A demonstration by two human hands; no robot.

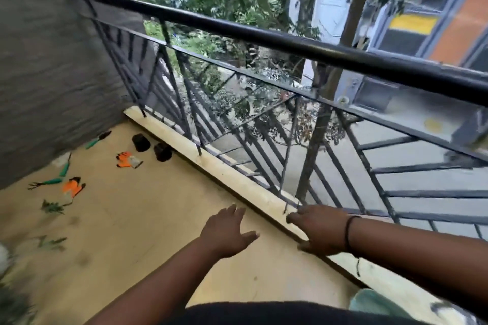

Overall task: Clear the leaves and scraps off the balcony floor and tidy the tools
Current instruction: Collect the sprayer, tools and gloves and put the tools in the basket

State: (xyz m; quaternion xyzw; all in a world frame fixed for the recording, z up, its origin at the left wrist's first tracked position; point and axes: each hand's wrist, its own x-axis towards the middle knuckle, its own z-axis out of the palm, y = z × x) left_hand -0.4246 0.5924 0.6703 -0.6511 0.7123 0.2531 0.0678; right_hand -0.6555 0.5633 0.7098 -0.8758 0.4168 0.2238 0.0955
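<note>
Both hands, left (227,229) and right (318,231), are hovering spread and empty; I'm judging tools (56,175) and leaves (52,207) ahead-left await collecting.

Tan floor (163,219), black railing (264,34), orange gloves (126,159), green-handled tools (64,169), black pots (141,142), grey wall (52,60)

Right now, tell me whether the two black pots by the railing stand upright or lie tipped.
Tipped, it seems: the black pots lie on their sides on the floor. The picture is blurred.
</note>
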